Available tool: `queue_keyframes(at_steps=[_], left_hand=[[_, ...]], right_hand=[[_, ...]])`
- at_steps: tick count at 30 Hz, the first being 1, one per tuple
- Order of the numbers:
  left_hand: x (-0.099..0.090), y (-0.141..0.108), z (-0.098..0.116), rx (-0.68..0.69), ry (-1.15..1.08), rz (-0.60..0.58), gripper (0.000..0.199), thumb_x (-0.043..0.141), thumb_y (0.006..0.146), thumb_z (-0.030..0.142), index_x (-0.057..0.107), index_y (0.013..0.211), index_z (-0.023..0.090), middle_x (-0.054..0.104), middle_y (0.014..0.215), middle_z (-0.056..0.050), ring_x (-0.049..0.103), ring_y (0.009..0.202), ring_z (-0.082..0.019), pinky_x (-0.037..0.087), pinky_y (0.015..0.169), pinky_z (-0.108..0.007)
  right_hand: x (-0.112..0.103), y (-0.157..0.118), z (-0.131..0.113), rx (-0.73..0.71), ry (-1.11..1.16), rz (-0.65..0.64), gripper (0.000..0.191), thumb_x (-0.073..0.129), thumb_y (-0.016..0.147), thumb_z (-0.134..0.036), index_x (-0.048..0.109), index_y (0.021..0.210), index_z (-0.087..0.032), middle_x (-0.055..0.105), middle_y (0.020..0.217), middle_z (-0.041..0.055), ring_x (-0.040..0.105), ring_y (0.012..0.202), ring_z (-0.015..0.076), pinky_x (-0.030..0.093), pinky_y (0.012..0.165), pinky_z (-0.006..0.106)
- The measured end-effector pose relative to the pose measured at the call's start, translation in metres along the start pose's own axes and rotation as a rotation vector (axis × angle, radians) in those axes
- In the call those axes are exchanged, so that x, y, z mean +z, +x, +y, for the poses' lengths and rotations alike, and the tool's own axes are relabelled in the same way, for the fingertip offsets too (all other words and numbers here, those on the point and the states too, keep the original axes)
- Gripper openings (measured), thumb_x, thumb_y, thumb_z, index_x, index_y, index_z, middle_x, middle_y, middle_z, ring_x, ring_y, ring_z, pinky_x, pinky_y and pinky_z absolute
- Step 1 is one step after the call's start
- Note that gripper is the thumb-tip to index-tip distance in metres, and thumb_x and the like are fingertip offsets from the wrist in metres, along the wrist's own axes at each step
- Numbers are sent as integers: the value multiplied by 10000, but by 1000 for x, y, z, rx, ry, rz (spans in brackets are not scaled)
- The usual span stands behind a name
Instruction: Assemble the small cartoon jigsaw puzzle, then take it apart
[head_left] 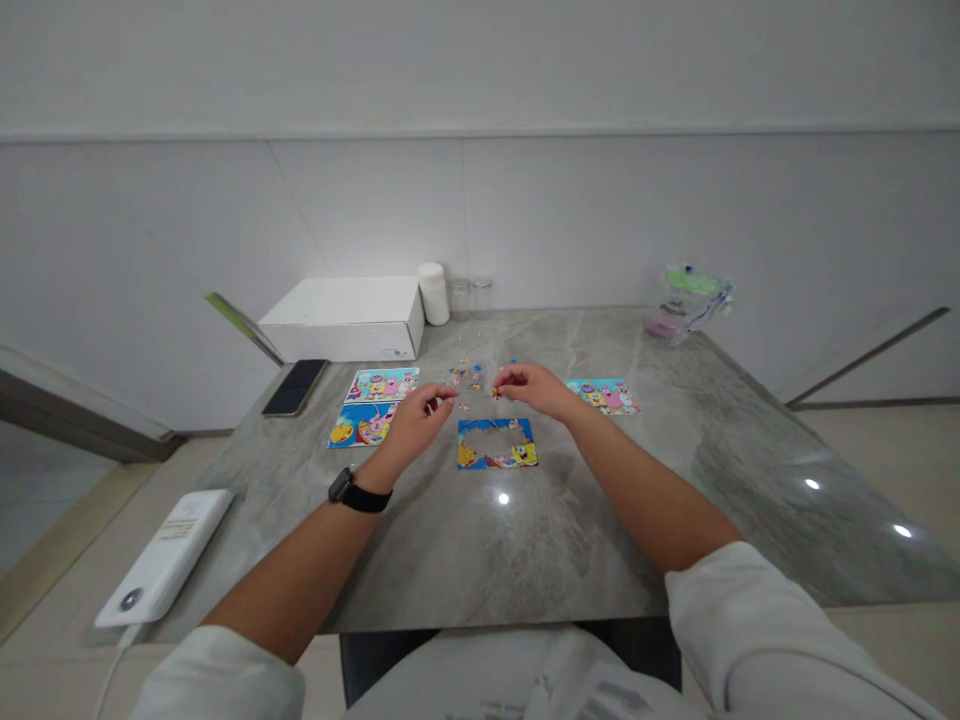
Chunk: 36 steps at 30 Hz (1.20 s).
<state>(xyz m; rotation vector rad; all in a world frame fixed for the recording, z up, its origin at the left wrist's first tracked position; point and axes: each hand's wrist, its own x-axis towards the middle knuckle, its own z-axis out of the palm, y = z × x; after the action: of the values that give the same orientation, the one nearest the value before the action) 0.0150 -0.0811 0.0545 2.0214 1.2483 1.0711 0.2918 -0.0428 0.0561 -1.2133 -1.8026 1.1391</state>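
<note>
My left hand (424,415), with a black watch (360,491) on its wrist, is over the table with its fingers curled and fingertips close together. Whatever may be between them is too small to make out. My right hand (529,388) pinches a small puzzle piece (495,393) between thumb and fingers. Several loose puzzle pieces (475,386) are scattered between and beyond both hands. Nearer to me lies a partly filled jigsaw puzzle (465,458), its blue border pieces set around a gap in the middle.
Two picture cards (382,384) (352,428) lie left, another card (607,394) right. Behind stand a white box (341,318), a white bottle (433,294) and clear jars (481,297). A phone (295,388), a power bank (166,556) and a plastic bag (686,305) edge the grey table (510,560).
</note>
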Motion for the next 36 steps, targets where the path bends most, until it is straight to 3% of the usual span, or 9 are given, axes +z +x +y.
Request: queue_keyframes(at_steps=[3, 6, 9, 12, 18, 23, 29, 32, 36], left_hand=[[16, 9, 20, -3, -36, -44, 214, 644, 968, 391, 763, 1001, 215, 748, 985, -33, 607, 802, -164, 490, 758, -304], [43, 10, 33, -14, -95, -160, 257, 658, 962, 441, 758, 942, 206, 734, 913, -24, 604, 789, -162, 475, 737, -295], [67, 6, 36, -4, -167, -208, 281, 664, 952, 460, 747, 902, 196, 722, 884, -23, 612, 800, -163, 465, 729, -288], [79, 0, 30, -23, -215, -189, 266, 658, 952, 440, 740, 894, 194, 709, 869, -21, 611, 793, -161, 461, 726, -285], [78, -12, 16, -65, -220, -148, 231, 676, 941, 410, 729, 873, 195, 690, 835, -11, 598, 766, -162, 458, 726, -287], [76, -15, 14, -116, -223, -130, 268, 657, 954, 429, 727, 860, 188, 679, 808, -6, 586, 744, -156, 442, 703, -285], [79, -16, 12, -109, -242, -77, 316, 625, 971, 467, 716, 846, 191, 673, 813, -9, 599, 786, -169, 450, 737, -292], [79, -17, 12, -100, -242, -45, 367, 546, 1011, 481, 699, 835, 197, 672, 823, -13, 608, 826, -179, 463, 776, -296], [82, -18, 10, -103, -212, -53, 283, 628, 955, 456, 703, 872, 196, 676, 839, -17, 593, 795, -173, 466, 736, -284]], right_hand=[[-3, -24, -7, -31, 153, 34, 154, 781, 828, -285, 758, 955, -201, 786, 887, 24, 715, 828, 161, 556, 806, 289], [-3, -44, -9, 12, 190, 53, 219, 821, 798, -322, 751, 964, -198, 771, 845, 18, 706, 796, 165, 551, 771, 291], [-1, -57, -7, 61, 189, 66, 257, 849, 775, -338, 746, 961, -193, 757, 807, 13, 694, 761, 165, 544, 746, 293], [1, -60, -5, 74, 193, 69, 251, 822, 807, -365, 746, 977, -196, 771, 851, 20, 699, 794, 170, 548, 767, 300], [18, -54, 3, 6, 201, 73, 244, 695, 912, -418, 738, 1014, -201, 762, 919, 19, 682, 852, 169, 537, 819, 311], [26, -54, 8, -37, 166, 4, 263, 737, 870, -400, 746, 1036, -196, 723, 869, 0, 630, 779, 147, 495, 747, 284], [27, -56, 15, 14, 232, -54, 333, 823, 800, -429, 725, 1013, -193, 725, 834, -1, 621, 729, 136, 476, 686, 267], [31, -56, 19, 22, 283, 7, 339, 835, 786, -421, 711, 1006, -196, 730, 853, 2, 641, 759, 144, 493, 724, 279], [37, -56, 25, -13, 328, 164, 315, 824, 798, -410, 697, 1005, -210, 720, 888, 0, 650, 799, 149, 507, 779, 294]])
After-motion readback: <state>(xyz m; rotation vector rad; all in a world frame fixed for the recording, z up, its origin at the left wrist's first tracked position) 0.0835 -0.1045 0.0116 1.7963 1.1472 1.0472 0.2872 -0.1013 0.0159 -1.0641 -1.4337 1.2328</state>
